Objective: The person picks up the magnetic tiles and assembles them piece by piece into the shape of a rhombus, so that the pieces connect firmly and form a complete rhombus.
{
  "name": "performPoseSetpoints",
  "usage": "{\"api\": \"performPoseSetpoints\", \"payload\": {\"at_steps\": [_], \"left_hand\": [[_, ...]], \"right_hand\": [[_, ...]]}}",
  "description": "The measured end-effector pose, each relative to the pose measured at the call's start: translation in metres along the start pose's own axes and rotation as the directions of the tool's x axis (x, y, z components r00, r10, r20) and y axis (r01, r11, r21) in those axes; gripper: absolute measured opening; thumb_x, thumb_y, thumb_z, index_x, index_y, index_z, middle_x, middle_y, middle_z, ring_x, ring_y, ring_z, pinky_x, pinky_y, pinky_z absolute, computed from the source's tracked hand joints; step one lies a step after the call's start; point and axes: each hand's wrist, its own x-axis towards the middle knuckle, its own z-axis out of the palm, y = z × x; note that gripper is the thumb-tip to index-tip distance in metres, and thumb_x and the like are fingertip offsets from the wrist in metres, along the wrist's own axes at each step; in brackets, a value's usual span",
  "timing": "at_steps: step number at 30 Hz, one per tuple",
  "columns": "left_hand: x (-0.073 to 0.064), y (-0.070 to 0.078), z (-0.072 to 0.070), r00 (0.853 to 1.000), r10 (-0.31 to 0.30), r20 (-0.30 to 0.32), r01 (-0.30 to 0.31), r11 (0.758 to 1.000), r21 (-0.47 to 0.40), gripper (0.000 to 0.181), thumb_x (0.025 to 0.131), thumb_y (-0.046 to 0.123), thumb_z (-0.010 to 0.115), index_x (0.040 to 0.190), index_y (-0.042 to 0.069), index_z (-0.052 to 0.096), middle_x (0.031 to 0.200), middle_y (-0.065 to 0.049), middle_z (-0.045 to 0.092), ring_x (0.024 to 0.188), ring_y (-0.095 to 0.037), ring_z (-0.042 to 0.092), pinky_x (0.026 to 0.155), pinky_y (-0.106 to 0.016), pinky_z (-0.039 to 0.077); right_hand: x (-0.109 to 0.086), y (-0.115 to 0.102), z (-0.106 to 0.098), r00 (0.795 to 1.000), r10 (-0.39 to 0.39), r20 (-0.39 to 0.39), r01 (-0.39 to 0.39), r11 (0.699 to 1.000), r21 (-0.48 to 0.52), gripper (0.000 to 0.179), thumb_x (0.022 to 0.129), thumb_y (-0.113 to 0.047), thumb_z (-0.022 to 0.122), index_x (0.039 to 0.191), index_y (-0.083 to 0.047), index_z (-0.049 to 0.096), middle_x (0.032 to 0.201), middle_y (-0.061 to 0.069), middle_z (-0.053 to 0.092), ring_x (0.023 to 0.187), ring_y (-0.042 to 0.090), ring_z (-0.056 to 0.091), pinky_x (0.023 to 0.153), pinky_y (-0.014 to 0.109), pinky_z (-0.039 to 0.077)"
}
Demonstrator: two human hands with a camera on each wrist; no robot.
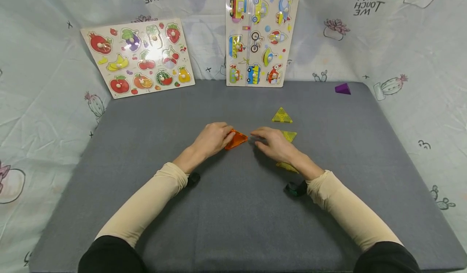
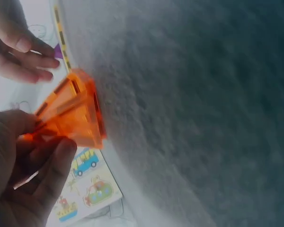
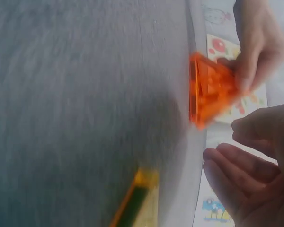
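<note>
My left hand [image 1: 214,138] pinches the top of an orange translucent pyramid [image 1: 237,140] made of triangular tiles, its fingertips and thumb at the point in the left wrist view. The pyramid's wide base [image 3: 195,94] faces the grey table. To the right, my right hand [image 1: 275,144] hovers with loosely bent fingers, thumb and fingertips apart and nothing between them. A yellow triangular tile [image 1: 290,136] shows partly behind this hand, and another yellow tile [image 1: 286,167] is partly hidden under its wrist. Farther back lies a third yellow triangular tile [image 1: 282,116].
A purple block [image 1: 343,89] sits at the table's back right corner. Along the back edge lean a fruit puzzle board [image 1: 140,58] and a vehicle puzzle board [image 1: 257,52]. Printed white cloth [image 1: 321,5] surrounds the grey table [image 1: 226,224].
</note>
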Motion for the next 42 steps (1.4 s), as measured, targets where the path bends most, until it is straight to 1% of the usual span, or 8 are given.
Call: {"api": "performPoseSetpoints", "payload": {"at_steps": [8, 16, 20, 24, 26, 30, 35, 42], "left_hand": [[0.001, -0.025, -0.01, 0.992, -0.126, -0.023, 0.128, 0.987, 0.101, 0.02, 0.097, 0.015, 0.06, 0.09, 0.0, 0.072, 0.078, -0.012, 0.068, 0.071, -0.027, 0.066, 0.068, -0.041, 0.056], [0.003, -0.035, -0.016, 0.96, -0.274, 0.054, 0.275, 0.961, -0.009, 0.043, 0.098, 0.031, 0.06, 0.126, -0.002, 0.062, 0.11, -0.02, 0.066, 0.093, -0.034, 0.066, 0.084, -0.046, 0.055], [0.012, -0.023, -0.014, 0.975, -0.218, -0.043, 0.216, 0.975, -0.05, 0.043, 0.097, 0.031, 0.06, 0.126, 0.0, 0.06, 0.111, -0.016, 0.061, 0.094, -0.031, 0.06, 0.083, -0.043, 0.052], [0.032, -0.006, -0.004, 0.992, -0.008, -0.124, 0.008, 1.0, -0.002, 0.027, 0.098, 0.021, 0.056, 0.114, 0.001, 0.065, 0.101, -0.012, 0.06, 0.091, -0.027, 0.057, 0.079, -0.039, 0.05], [0.045, 0.005, 0.005, 0.995, 0.067, -0.078, -0.065, 0.997, 0.031, 0.025, 0.098, 0.018, 0.054, 0.115, 0.003, 0.065, 0.104, -0.011, 0.061, 0.095, -0.027, 0.057, 0.084, -0.038, 0.049], [0.069, 0.026, 0.03, 0.982, 0.12, 0.143, -0.132, 0.988, 0.076, 0.027, 0.102, 0.02, 0.049, 0.122, 0.008, 0.062, 0.123, -0.008, 0.06, 0.111, -0.025, 0.056, 0.096, -0.037, 0.048], [0.091, 0.042, 0.055, 0.931, 0.085, 0.355, -0.129, 0.986, 0.101, 0.029, 0.106, 0.023, 0.039, 0.126, 0.012, 0.057, 0.145, -0.004, 0.05, 0.125, -0.026, 0.051, 0.1, -0.039, 0.047], [0.112, 0.047, 0.066, 0.867, 0.008, 0.498, -0.109, 0.979, 0.175, 0.035, 0.107, 0.027, 0.033, 0.136, 0.019, 0.05, 0.16, 0.003, 0.032, 0.131, -0.023, 0.044, 0.105, -0.04, 0.043]], "right_hand": [[-0.024, 0.021, -0.02, 0.987, 0.133, -0.087, -0.137, 0.99, -0.037, 0.028, 0.095, -0.005, 0.058, 0.121, 0.0, 0.067, 0.116, 0.015, 0.069, 0.095, 0.027, 0.066, 0.08, 0.043, 0.055], [-0.044, 0.035, -0.022, 0.986, 0.109, -0.123, -0.12, 0.989, -0.091, 0.028, 0.094, -0.005, 0.06, 0.12, -0.001, 0.068, 0.116, 0.015, 0.069, 0.093, 0.027, 0.067, 0.071, 0.04, 0.054], [-0.049, 0.036, -0.022, 0.988, 0.093, -0.122, -0.112, 0.982, -0.154, 0.028, 0.093, -0.006, 0.062, 0.121, -0.001, 0.068, 0.12, 0.016, 0.067, 0.1, 0.03, 0.064, 0.078, 0.044, 0.053], [-0.05, 0.035, -0.021, 0.991, 0.082, -0.107, -0.104, 0.968, -0.228, 0.029, 0.092, -0.008, 0.064, 0.12, -0.001, 0.068, 0.123, 0.017, 0.065, 0.109, 0.033, 0.059, 0.087, 0.048, 0.05], [-0.05, 0.034, -0.02, 0.992, 0.07, -0.104, -0.095, 0.961, -0.26, 0.029, 0.092, -0.01, 0.066, 0.119, -0.001, 0.068, 0.123, 0.018, 0.065, 0.11, 0.034, 0.059, 0.09, 0.049, 0.05], [-0.048, 0.032, -0.016, 0.994, 0.044, -0.103, -0.073, 0.952, -0.297, 0.029, 0.091, -0.015, 0.068, 0.117, -0.001, 0.07, 0.122, 0.018, 0.066, 0.107, 0.035, 0.06, 0.088, 0.048, 0.05], [-0.048, 0.03, -0.013, 0.994, 0.023, -0.111, -0.059, 0.942, -0.329, 0.028, 0.091, -0.017, 0.069, 0.114, -0.002, 0.071, 0.122, 0.019, 0.067, 0.105, 0.035, 0.062, 0.085, 0.049, 0.051], [-0.046, 0.027, -0.015, 0.992, 0.04, -0.12, -0.082, 0.925, -0.371, 0.026, 0.091, -0.02, 0.068, 0.111, -0.004, 0.072, 0.12, 0.018, 0.069, 0.103, 0.035, 0.063, 0.083, 0.05, 0.052]]}}
